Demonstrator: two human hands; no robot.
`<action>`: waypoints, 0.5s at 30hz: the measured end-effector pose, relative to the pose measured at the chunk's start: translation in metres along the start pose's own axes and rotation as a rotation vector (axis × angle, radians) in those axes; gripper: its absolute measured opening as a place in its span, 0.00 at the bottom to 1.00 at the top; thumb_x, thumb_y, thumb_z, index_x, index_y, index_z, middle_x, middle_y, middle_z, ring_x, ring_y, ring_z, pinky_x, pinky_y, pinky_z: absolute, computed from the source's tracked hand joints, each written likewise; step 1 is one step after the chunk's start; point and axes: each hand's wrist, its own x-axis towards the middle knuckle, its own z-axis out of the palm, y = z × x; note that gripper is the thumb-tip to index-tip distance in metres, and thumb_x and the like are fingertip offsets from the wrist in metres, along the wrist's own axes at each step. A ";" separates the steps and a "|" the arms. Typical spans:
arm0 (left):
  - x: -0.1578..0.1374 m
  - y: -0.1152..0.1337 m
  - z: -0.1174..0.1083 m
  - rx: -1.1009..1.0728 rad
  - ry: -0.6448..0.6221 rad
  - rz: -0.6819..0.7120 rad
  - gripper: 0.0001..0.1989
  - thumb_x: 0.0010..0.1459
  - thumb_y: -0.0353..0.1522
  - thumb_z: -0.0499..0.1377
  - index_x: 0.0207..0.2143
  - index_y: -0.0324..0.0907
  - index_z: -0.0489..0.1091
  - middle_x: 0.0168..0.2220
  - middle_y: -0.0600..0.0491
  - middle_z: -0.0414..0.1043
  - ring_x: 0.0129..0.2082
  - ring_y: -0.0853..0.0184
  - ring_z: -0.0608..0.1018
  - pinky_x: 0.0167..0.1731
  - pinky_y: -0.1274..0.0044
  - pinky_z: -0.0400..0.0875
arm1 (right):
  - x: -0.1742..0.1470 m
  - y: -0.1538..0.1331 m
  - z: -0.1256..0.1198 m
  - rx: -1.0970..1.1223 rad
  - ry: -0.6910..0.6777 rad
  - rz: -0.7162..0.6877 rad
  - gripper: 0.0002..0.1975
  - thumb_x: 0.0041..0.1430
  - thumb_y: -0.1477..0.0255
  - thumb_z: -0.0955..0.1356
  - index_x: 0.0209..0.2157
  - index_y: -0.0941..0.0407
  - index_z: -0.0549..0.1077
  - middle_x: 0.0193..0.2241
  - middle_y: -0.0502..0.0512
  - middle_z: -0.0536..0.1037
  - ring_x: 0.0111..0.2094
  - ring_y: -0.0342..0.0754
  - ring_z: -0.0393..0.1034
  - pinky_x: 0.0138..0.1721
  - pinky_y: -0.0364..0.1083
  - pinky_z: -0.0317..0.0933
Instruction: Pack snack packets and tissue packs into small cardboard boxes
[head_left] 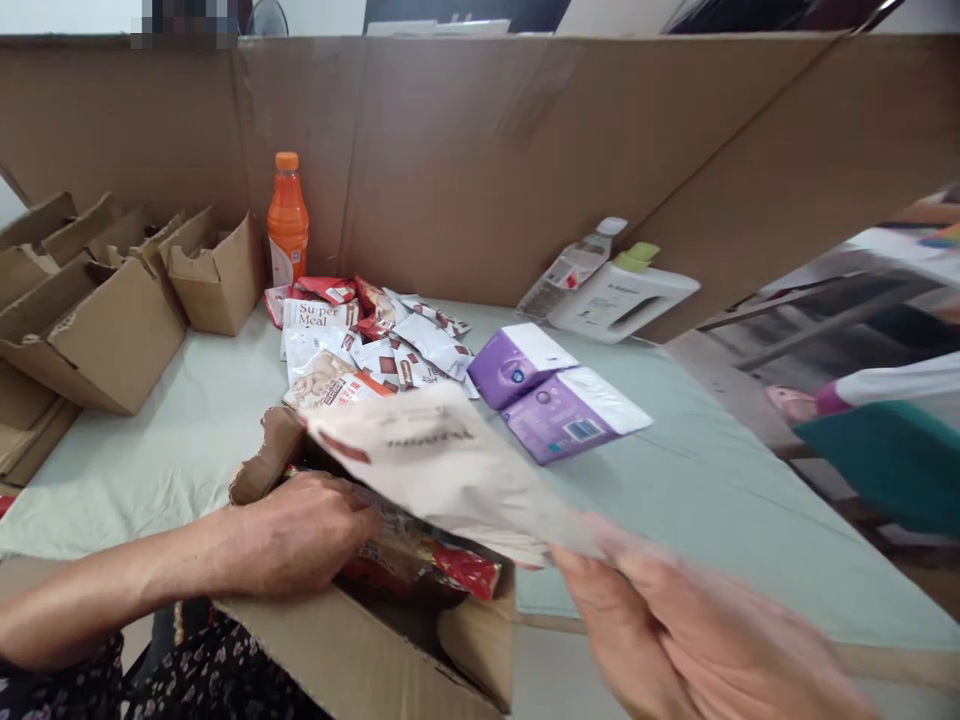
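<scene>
My right hand (667, 610), blurred by motion, pinches one end of a pale packet with dark lettering (435, 460). This packet slants over an open cardboard box (360, 640) in front of me. My left hand (307, 530) is curled over the near-left part of the box, its fingertips hidden down inside among the contents. Red and multicoloured snack packets (397, 550) lie in the box, partly covered by the pale packet and my left hand. Beyond the box is a pile of white and red sachets (405, 350).
Two purple tissue packs (559, 400) lie right of the sachets. An orange drink bottle (288, 225) stands by the cardboard wall (465, 150). A clear bottle (570, 270) and a white jug (626, 300) lean at the back right. Several cardboard boxes (112, 330) stand left.
</scene>
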 end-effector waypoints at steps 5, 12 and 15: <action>-0.003 -0.002 0.004 0.011 -0.052 0.068 0.08 0.62 0.21 0.60 0.31 0.40 0.72 0.32 0.50 0.81 0.34 0.60 0.83 0.35 0.72 0.75 | 0.007 0.006 0.011 -0.031 -0.054 -0.141 0.18 0.68 0.87 0.64 0.52 0.55 0.76 0.42 0.55 0.87 0.42 0.48 0.84 0.47 0.42 0.77; -0.002 -0.001 0.004 0.025 -0.022 0.064 0.10 0.61 0.21 0.57 0.31 0.41 0.74 0.31 0.50 0.81 0.31 0.60 0.82 0.31 0.71 0.72 | 0.004 0.008 0.033 0.042 -0.300 -0.104 0.16 0.70 0.85 0.59 0.44 0.58 0.76 0.35 0.55 0.86 0.32 0.46 0.83 0.33 0.42 0.75; -0.001 -0.002 0.005 0.020 -0.022 0.067 0.09 0.60 0.21 0.57 0.31 0.41 0.73 0.31 0.50 0.81 0.31 0.60 0.82 0.32 0.71 0.72 | 0.007 0.014 0.032 0.103 -0.383 0.002 0.15 0.70 0.82 0.61 0.46 0.56 0.76 0.36 0.53 0.87 0.32 0.46 0.83 0.32 0.42 0.74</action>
